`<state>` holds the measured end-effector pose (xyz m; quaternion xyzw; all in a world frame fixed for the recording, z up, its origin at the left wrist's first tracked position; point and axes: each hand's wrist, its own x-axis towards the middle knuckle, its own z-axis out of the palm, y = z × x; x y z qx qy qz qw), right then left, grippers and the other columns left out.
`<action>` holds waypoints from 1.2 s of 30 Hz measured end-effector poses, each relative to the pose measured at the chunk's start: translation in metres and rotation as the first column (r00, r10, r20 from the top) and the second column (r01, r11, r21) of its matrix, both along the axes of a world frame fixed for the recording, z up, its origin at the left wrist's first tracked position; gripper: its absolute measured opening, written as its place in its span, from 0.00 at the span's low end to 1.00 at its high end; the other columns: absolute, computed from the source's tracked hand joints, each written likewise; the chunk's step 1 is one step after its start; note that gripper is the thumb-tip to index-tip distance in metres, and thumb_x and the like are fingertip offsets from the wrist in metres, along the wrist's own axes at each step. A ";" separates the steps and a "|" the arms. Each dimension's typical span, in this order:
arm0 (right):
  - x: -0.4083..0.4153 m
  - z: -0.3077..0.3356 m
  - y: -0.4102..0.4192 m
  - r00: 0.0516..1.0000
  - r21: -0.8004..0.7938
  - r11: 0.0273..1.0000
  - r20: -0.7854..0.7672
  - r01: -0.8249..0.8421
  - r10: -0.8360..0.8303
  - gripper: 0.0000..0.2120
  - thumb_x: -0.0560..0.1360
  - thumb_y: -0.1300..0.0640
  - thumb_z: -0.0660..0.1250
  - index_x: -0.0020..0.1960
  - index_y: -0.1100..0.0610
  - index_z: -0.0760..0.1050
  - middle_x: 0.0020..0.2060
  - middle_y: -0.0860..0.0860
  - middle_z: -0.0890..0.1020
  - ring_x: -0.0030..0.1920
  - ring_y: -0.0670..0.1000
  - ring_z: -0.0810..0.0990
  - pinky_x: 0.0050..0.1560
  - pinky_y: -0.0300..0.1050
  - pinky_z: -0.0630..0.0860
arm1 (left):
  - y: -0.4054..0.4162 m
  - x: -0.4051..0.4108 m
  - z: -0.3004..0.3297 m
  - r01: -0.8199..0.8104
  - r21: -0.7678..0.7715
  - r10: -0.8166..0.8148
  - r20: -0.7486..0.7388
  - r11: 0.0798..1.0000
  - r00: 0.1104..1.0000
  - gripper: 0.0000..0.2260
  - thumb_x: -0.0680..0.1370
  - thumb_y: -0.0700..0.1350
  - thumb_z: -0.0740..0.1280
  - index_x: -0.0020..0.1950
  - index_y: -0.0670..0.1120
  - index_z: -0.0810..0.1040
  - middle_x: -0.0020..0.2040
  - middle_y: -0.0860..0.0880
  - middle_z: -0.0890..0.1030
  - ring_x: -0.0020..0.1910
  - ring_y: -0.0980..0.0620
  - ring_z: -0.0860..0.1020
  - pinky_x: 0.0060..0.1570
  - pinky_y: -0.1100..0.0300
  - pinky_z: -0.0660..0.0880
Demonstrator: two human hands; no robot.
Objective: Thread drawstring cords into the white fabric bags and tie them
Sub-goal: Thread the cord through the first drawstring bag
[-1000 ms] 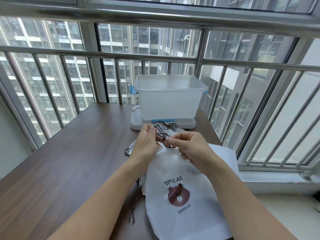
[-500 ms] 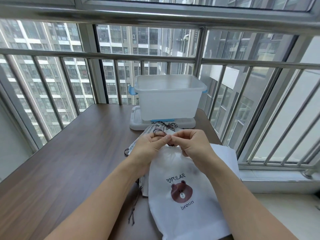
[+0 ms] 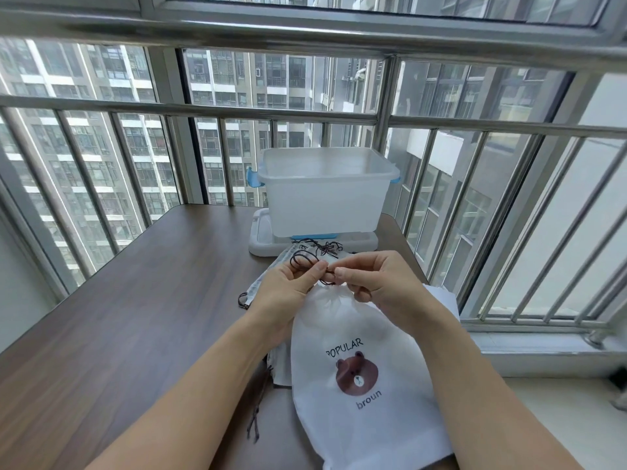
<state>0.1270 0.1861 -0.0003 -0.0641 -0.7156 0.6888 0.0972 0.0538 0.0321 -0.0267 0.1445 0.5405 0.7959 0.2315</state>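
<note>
Both at the bag's gathered mouth — left hand (image 3: 288,286) and right hand (image 3: 380,283) each pinch the dark drawstring cord (image 3: 305,261), fingertips nearly touching. The white fabric bag (image 3: 359,378) lies flat on the worktop (image 3: 135,317), bear print up.

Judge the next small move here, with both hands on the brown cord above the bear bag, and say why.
Probably draw the two ends apart to snug the knot: the left hand and right hand pinch the brown cord just above the gathered mouth of the bear bag, with loops still slack.
</note>
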 end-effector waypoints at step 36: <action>-0.010 -0.016 -0.012 0.976 0.169 0.966 -0.129 0.194 -0.174 0.12 0.69 0.67 0.78 0.34 0.58 0.77 0.29 0.49 0.79 0.28 0.43 0.73 0.32 0.35 0.69 | -0.005 -0.002 0.002 -0.198 -0.154 0.087 -0.535 0.968 0.840 0.06 0.73 0.36 0.75 0.43 0.46 0.86 0.39 0.49 0.86 0.41 0.54 0.84 0.46 0.63 0.79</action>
